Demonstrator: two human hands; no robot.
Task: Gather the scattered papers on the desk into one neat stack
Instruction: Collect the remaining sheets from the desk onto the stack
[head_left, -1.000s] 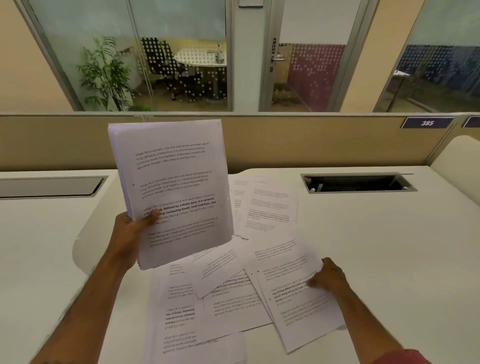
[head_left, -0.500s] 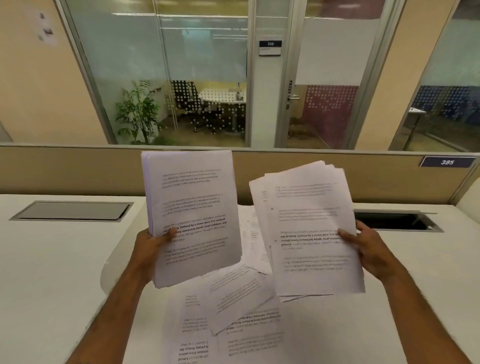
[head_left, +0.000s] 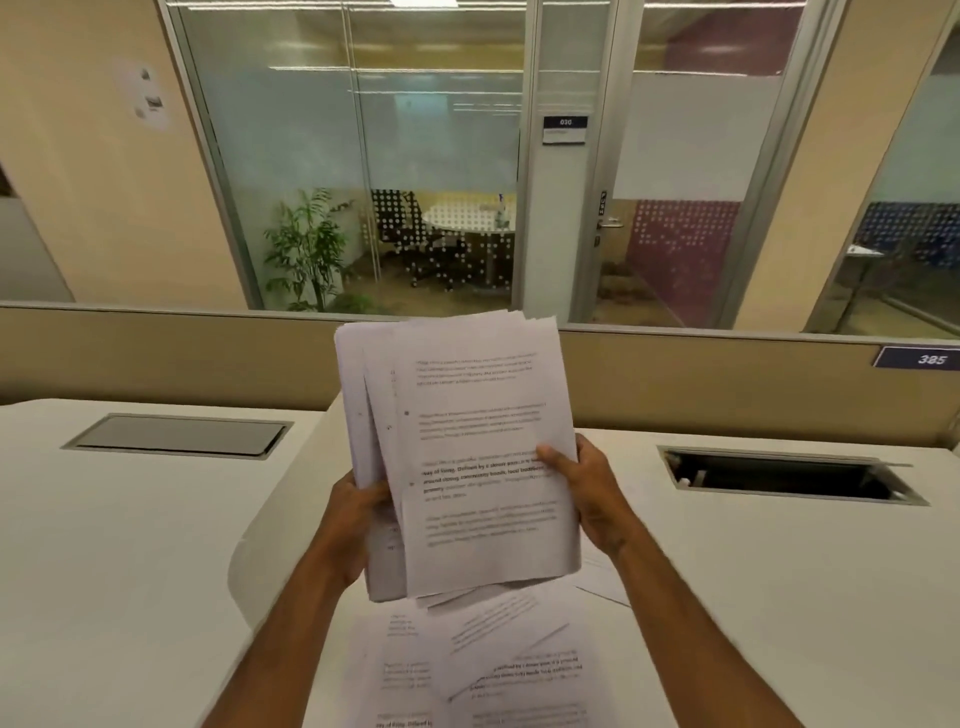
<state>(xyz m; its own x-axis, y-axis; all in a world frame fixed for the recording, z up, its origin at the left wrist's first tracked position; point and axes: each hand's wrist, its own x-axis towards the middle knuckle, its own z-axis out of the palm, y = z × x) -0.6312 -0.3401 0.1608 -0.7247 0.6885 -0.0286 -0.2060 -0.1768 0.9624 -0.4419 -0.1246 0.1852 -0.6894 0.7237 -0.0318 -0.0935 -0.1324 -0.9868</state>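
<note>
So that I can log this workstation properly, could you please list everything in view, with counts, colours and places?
white desk top: two adjoining sections, white, foreground.
bundle of white printed paper sheets: one, white, held upright above the desk.
loose white printed sheets: several, exact count unclear, white, overlapping on the desk below the bundle.
closed grey hatch: one, grey, set in the desk, left.
open hatch: one, dark inside, set in the desk, right.
beige partition panel: one, beige, behind the desk.
dark blue plate reading 385: one, on the partition, right.
green potted plant: one, green, behind the glass wall.
left hand: one, grips the bundle's left edge.
right hand: one, grips its right edge, thumb on the front sheet.
</note>
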